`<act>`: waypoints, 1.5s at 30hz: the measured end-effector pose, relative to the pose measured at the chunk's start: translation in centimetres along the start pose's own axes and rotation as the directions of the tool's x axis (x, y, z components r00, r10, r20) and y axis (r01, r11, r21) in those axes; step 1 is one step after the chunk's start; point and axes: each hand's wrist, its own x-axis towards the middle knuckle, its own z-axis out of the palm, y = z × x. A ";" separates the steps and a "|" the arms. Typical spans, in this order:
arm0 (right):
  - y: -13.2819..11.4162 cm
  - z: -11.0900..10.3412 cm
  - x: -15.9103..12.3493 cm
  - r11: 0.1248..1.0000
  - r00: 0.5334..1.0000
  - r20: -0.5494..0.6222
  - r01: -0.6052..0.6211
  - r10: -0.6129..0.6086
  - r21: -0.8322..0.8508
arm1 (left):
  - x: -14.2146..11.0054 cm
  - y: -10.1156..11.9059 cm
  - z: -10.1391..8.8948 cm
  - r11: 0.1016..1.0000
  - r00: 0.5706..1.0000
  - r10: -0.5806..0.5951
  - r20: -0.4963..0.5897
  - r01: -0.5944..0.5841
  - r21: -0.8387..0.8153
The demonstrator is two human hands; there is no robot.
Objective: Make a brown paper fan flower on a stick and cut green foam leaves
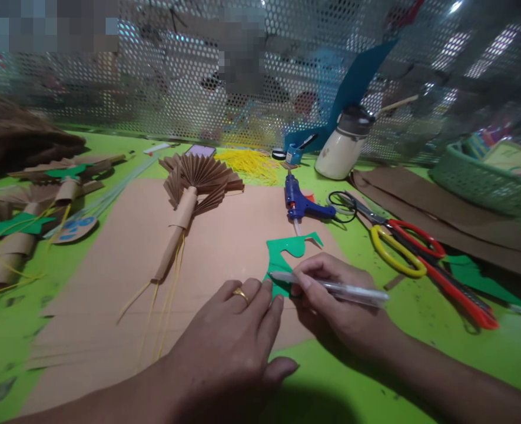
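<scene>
My right hand (339, 297) grips a clear-barrelled pen (352, 291), its tip on a cut-out piece of green craft sheet (282, 253). Flat beside it lies my left hand (238, 324), a gold ring on one finger, fingertips pressing the green piece's lower left edge. Beneath are stacked brown paper sheets (225, 235). On those sheets rests a folded brown paper fan figure (189, 200) with a rolled tube body and yellow strings. Just beyond the green piece is a blue glue gun (302, 200).
Scissors (397, 250) and a red utility knife (458, 285) lie at right. Behind them stand a green basket (472, 176) and a white jar (342, 147). Two similar paper figures (15, 232) sit at left. Yellow strands (246, 165) lie before a perforated metal screen (154, 88).
</scene>
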 end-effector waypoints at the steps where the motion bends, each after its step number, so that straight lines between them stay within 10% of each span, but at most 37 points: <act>1: 0.0 0.0 0.0 1.000 1.000 0.003 0.000 0.000 0.001 | 0.0 0.0 0.0 1.000 1.000 0.001 -0.001 -0.001 0.000; 45: 0.4 -0.4 -0.5 0.987 0.995 -0.043 -0.083 0.090 0.135 | -0.5 0.1 1.1 0.999 0.993 -0.001 -0.121 0.006 0.039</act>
